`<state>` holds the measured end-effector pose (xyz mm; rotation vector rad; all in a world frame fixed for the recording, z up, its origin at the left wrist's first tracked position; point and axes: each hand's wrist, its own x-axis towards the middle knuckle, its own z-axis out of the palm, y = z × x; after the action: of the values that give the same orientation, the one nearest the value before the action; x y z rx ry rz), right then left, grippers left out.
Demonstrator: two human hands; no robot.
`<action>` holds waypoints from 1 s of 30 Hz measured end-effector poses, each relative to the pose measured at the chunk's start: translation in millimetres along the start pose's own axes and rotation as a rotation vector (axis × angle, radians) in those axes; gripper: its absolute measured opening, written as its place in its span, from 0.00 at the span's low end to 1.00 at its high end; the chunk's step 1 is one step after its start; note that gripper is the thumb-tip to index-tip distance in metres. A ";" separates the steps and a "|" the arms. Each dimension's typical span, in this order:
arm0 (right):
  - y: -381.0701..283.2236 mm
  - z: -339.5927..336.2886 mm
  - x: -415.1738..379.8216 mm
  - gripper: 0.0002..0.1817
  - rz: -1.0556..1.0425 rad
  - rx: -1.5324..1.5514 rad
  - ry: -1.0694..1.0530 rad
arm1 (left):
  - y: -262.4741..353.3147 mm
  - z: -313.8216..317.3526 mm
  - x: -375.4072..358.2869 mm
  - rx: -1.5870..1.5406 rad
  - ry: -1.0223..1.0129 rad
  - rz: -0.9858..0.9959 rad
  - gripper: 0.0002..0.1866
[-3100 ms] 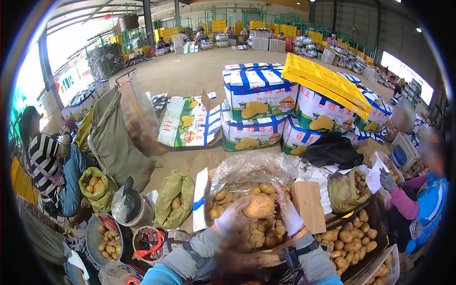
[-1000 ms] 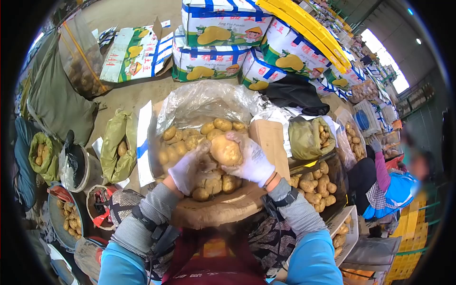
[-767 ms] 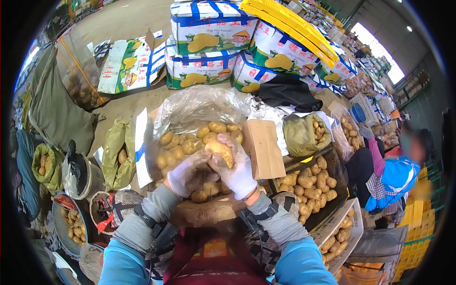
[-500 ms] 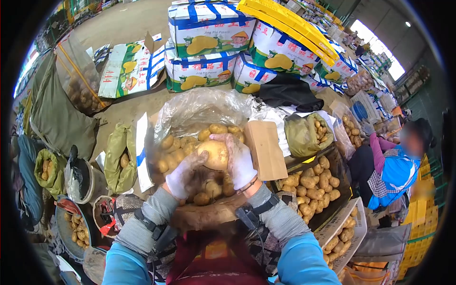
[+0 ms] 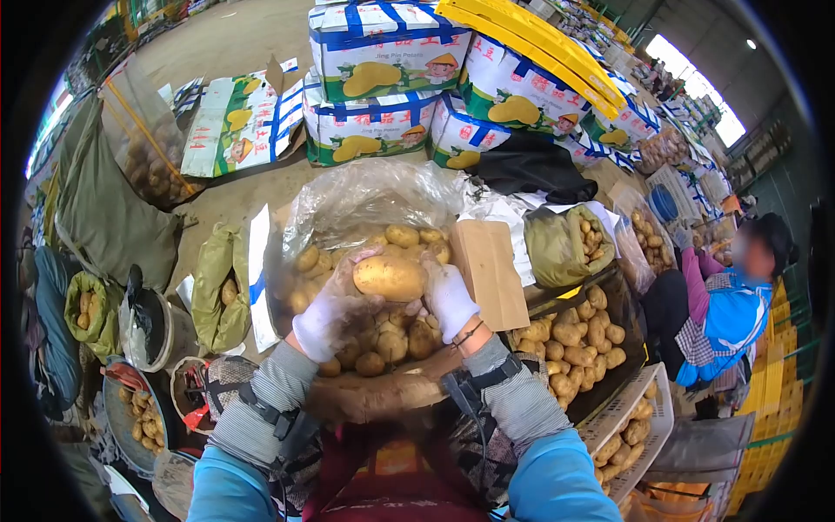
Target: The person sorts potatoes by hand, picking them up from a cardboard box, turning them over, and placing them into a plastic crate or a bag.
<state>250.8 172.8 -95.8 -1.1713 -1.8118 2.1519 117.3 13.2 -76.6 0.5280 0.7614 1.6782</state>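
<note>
A large pale-yellow potato (image 5: 390, 278) lies sideways between my two gloved hands, above a lined box of potatoes. My left hand (image 5: 335, 311) is closed round its left end, fingers behind and below it. My right hand (image 5: 450, 300) is curled at the potato's right end, fingertips right against it. Both white gloves are soiled at the fingers. Below my hands more potatoes (image 5: 391, 345) fill the box, whose clear plastic liner (image 5: 374, 196) is folded back over the far side. A brown cardboard flap (image 5: 489, 274) stands at the box's right.
Printed potato cartons (image 5: 383, 65) are stacked ahead, with yellow crates (image 5: 539, 48) on top. To the right are a dark bin of potatoes (image 5: 574, 348), a white crate (image 5: 665, 418) and a seated person (image 5: 731, 313). Green sacks (image 5: 222, 287) and a basin (image 5: 122, 418) stand left.
The potato has turned from end-on to lengthwise, showing its long side. My right hand has shifted a little right and down, and my left hand now carries more of it.
</note>
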 end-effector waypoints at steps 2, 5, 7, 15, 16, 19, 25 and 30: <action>2.9 -3.0 2.4 0.33 0.018 0.107 -0.028 | 2.5 -0.2 1.5 0.044 -0.022 0.020 0.39; -7.6 9.2 -7.4 0.32 0.033 0.263 -0.054 | 4.6 -11.5 3.1 0.165 -0.049 0.019 0.39; -3.0 13.1 -8.7 0.30 -0.034 0.314 -0.106 | -8.0 -22.7 10.3 0.557 -0.055 0.117 0.42; -3.1 27.4 -8.5 0.14 -0.877 -0.407 0.286 | -14.9 -15.1 5.5 0.520 0.100 0.019 0.44; -4.1 24.2 -5.4 0.13 -0.815 -0.335 0.265 | -10.4 -10.9 3.2 0.520 0.085 0.018 0.43; -4.1 9.1 3.4 0.11 -0.603 -0.079 0.186 | -5.4 -7.0 1.7 0.630 0.003 0.106 0.42; 17.4 17.7 10.9 0.29 -0.703 -0.203 0.017 | -16.3 -38.9 6.1 0.832 -0.026 0.217 0.34; 10.0 35.8 -11.4 0.29 -0.707 -0.407 0.061 | -19.9 -24.8 6.6 1.095 -0.033 0.436 0.23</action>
<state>241.3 135.3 -98.9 -0.4915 -2.2459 1.3838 111.9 17.1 -108.4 1.5552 1.6186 1.5002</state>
